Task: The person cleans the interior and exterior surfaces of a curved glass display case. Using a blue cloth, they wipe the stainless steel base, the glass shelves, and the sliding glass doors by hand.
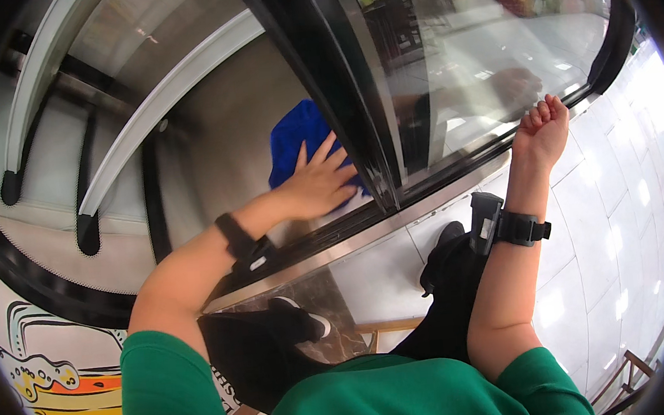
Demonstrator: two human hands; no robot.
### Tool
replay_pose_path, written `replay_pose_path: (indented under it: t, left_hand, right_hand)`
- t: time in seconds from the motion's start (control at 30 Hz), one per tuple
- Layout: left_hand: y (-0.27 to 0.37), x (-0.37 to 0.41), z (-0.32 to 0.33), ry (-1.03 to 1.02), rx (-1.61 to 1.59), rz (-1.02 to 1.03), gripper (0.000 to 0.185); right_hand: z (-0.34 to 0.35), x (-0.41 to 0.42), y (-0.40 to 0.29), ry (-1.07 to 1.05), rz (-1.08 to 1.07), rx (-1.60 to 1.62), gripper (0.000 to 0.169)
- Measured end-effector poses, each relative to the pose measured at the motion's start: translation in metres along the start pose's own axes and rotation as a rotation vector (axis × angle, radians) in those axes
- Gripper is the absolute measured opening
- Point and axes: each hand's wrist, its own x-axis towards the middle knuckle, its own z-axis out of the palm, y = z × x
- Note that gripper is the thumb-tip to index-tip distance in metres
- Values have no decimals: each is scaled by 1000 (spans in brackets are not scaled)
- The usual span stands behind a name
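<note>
My left hand (321, 179) holds a blue cloth (297, 137) under its palm, fingers spread over it. The cloth lies against the metal floor (211, 158) of a glass-fronted cabinet, beside a black upright door frame (321, 73) that covers part of it. To the right, my right hand (541, 129) is raised outside the glass door panel (472, 50), close to its lower edge. Its fingers are curled inward, with nothing visible in them. The hand's reflection shows in the glass.
White-edged shelves (182, 90) cross the cabinet's left side. A black track (334, 239) and a metal sill (369, 234) run along its front. White tiles (589, 210) cover the floor. Beside my legs is a wooden piece (391, 325). A printed panel (83, 397) is at lower left.
</note>
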Motion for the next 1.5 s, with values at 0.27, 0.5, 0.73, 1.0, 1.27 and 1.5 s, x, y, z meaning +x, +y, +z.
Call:
replay_pose_path:
  t: [0.27,0.5,0.73,1.0,1.27,1.5]
  left_hand:
    - [-113,128,11,547,216,-4,26]
    - [-76,60,14,246,23,-27,53]
    - [-4,-65,-9,-94,-6,-157,52]
    - [-181,-9,-25,191,-73,-678,57]
    - [-193,-29,-25,182,-138,-806,62]
    - [-74,-151,14,-40,-87,-727,67]
  right_hand:
    - [3,-4,1,-23,18,-1,12]
    - [1,-3,-1,-45,51,19,12]
    - [-2,3,-1,-40,36,25,12]
    - [0,-1,-1,-30,-5,-27,12]
    - [3,-2,0,14,-30,-50,12]
    - [-1,3,-2,2,-51,-41,10]
